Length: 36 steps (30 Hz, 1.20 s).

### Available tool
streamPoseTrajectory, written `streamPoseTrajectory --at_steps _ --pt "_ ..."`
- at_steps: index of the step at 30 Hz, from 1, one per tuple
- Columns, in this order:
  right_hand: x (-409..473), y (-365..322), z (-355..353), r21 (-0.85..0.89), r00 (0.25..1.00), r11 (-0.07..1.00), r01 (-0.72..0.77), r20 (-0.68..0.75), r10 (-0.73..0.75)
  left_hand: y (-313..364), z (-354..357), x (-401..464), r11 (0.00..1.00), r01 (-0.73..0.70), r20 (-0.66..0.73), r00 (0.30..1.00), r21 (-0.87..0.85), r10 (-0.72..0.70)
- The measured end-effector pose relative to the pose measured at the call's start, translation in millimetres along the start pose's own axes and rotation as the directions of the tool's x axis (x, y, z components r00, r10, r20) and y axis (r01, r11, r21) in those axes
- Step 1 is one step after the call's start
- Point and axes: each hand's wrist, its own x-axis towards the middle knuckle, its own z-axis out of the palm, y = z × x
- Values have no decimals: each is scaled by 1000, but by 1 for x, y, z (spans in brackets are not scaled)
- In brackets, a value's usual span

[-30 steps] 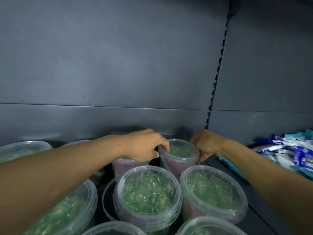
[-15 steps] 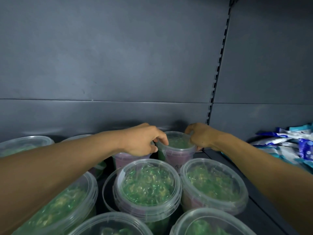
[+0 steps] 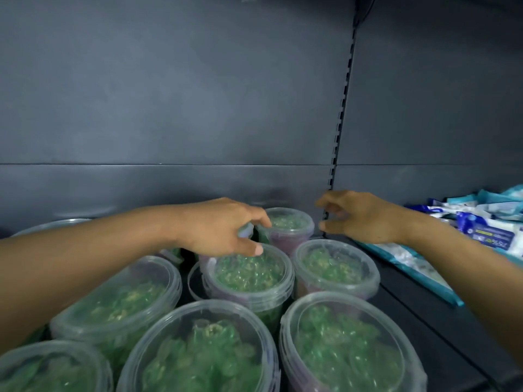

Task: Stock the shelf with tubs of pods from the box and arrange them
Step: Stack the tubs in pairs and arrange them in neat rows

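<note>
The left hand (image 3: pixel 223 230) hides the tub under it, fingers curled over its lid rim; whether they truly grip is unclear. At 12 o'clock the rear tub (image 3: pixel 288 229) stands on the shelf (image 3: pixel 441 329). The right hand (image 3: pixel 359 216), touching that tub half a second ago, now hovers loosely spread at 2 o'clock, holding nothing. About nine tubs show, some cut off. Packets (image 3: pixel 481 236) lie at 3 o'clock.

Tubs (image 3: pixel 249 275) fill shelf (image 3: pixel 441 321) L & ctr; pouches (image 3: pixel 478 230) lie to R.
</note>
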Motion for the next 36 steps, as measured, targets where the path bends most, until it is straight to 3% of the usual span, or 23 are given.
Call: streamPoseTrajectory --at_steps 5,8,14,19,36 --pt "-30 8 6 26 965 969 -244 107 240 9 4 -17 999 15 130 991 -44 -9" --pt "-35 12 25 252 933 901 -353 169 318 16 12 -17 999 32 182 983 -35 -25" --pt "-31 16 43 397 910 845 -358 -55 412 22 16 -14 994 93 168 982 -62 -82" --pt "-20 21 47 414 875 823 -389 -112 471 22 16 -12 986 142 123 984 -90 -130" --pt "-3 34 44 486 899 802 -347 -72 432 22 5 -1 977 156 235 965 -145 -119"
